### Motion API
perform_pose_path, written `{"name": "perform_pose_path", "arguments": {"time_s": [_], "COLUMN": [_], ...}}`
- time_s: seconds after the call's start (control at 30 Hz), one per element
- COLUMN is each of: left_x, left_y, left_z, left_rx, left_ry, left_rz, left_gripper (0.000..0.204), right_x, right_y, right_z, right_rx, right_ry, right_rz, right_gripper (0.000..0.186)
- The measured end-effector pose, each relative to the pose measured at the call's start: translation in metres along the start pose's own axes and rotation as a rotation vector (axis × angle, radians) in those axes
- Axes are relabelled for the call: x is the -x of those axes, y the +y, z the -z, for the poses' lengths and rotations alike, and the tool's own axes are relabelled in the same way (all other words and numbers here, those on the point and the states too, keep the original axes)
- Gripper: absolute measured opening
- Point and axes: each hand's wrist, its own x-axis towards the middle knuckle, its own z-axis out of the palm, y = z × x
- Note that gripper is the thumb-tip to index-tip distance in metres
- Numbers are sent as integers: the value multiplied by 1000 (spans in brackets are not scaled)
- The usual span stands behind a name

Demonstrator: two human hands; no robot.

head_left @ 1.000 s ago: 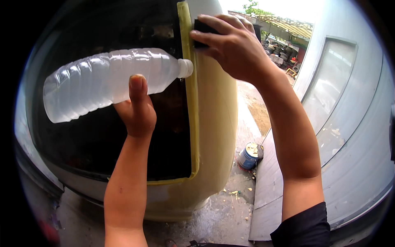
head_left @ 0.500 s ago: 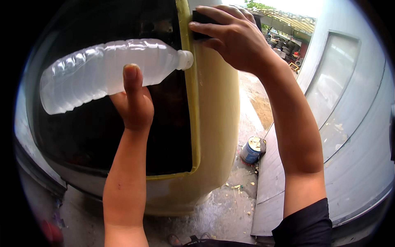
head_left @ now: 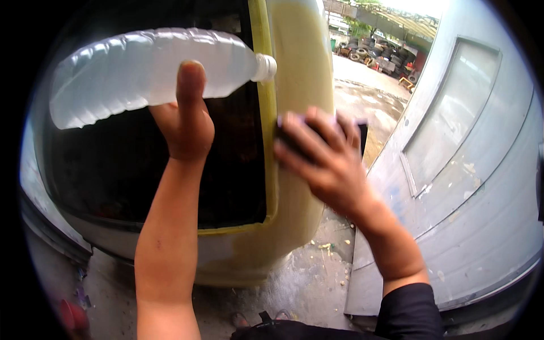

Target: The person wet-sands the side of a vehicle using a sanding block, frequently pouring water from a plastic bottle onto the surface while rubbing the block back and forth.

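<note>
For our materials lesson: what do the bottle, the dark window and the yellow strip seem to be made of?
Bottle: apparently translucent plastic, shown by moulded ribs and glossy highlights. Dark window: probably smooth glass, faintly reflective. Yellow strip: possibly masking tape, matte, edging the window.

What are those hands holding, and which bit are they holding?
The left hand holds a translucent bottle around its body. The right hand holds a dark block, spread over its outer side; blur hides the exact grip.

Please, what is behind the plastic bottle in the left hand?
Behind the bottle is the dark window, and behind its cap, the yellow tape edging the window. The patches it covers, and part of the left hand, cannot be seen through the cloudy plastic.
</note>
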Motion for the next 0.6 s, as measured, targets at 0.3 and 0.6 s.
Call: {"name": "perform_pose_path", "arguments": {"time_s": [0.3,0.6], "left_x": [5,-15], "left_y": [-1,-65], "left_z": [1,77], "left_rx": [150,554], "left_ry": [-23,52], "left_rz": [-35,189], "left_gripper": [41,41], "right_x": [-13,67], "right_y": [9,-60], "right_z": [8,-8], "right_rx": [-44,-58], "right_ry": [10,12], "right_rz": [51,-61], "right_gripper": [25,26]}}
